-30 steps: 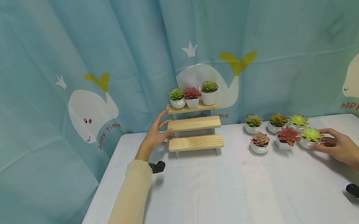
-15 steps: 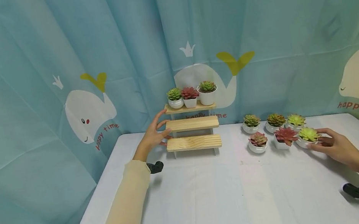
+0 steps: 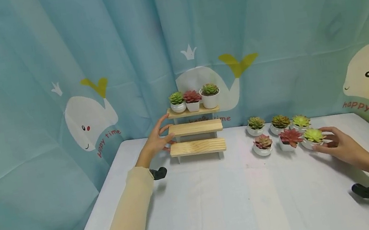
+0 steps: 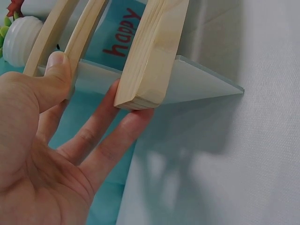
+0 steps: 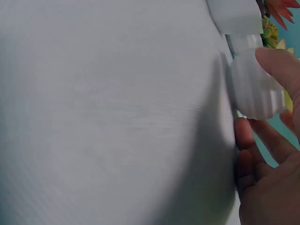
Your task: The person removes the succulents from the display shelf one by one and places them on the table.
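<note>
At the left end of a three-tier wooden plant stand [image 3: 198,147], my left hand [image 3: 154,141] grips its edge. In the left wrist view the thumb lies on the middle plank [image 4: 86,35], and two fingertips touch the end of the lowest plank [image 4: 154,61]. My right hand [image 3: 345,148] holds a light-green succulent in a round white pot [image 3: 313,138], at the front right of a small group. The right wrist view shows the thumb against the white pot [image 5: 255,86] and fingers around its other side; the pot stands on the table.
A green succulent [image 3: 177,102], a red succulent [image 3: 192,100] and a larger white pot [image 3: 210,99] stand on the top tier. Beside the held pot are a red succulent [image 3: 290,139], a pinkish one [image 3: 263,146] and several behind. A patterned curtain [image 3: 137,38] hangs behind the white table [image 3: 219,201].
The head view has shifted slightly. Both hands keep nearly the same places, the left at the stand and the right at the light-green succulent. The other plants stay put.
</note>
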Action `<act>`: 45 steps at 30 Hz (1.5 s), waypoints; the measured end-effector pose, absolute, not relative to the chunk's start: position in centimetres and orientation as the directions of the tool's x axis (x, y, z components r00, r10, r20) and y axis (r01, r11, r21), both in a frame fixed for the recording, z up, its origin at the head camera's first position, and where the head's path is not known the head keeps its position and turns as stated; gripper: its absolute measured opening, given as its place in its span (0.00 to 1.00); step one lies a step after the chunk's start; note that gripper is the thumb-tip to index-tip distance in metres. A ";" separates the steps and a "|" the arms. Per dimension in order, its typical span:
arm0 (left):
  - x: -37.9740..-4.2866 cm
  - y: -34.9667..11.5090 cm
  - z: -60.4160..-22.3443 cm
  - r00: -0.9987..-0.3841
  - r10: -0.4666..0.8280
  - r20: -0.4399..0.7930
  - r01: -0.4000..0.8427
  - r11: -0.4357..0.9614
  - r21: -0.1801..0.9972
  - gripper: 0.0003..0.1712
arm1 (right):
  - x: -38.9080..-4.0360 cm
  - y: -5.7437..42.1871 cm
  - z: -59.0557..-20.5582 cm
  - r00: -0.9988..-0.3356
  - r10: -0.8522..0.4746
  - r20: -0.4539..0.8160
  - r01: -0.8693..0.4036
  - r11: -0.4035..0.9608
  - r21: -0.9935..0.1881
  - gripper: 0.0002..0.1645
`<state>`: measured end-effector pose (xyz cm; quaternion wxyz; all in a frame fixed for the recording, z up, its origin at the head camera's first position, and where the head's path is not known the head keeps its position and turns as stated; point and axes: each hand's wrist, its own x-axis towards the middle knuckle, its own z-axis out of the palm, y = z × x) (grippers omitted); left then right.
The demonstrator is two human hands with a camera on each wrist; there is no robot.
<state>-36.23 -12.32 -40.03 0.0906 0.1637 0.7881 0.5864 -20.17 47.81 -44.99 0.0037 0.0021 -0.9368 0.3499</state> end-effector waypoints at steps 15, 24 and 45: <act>-36.0 -12.5 -40.0 -0.927 0.371 0.057 0.170 0.281 0.945 0.46 | -20.8 49.2 -40.6 -0.982 -0.180 0.062 -0.177 0.737 -0.652 0.54; -36.0 -12.6 -40.0 -0.929 0.367 0.056 0.169 0.283 0.944 0.46 | -21.5 48.5 -37.0 -0.978 -0.159 0.135 -0.209 0.773 -0.599 0.53; -36.0 -12.4 -39.6 -0.927 0.375 0.017 0.119 0.251 0.961 0.48 | -25.8 41.8 -32.2 -0.971 -0.189 0.144 -0.237 0.779 -0.580 0.53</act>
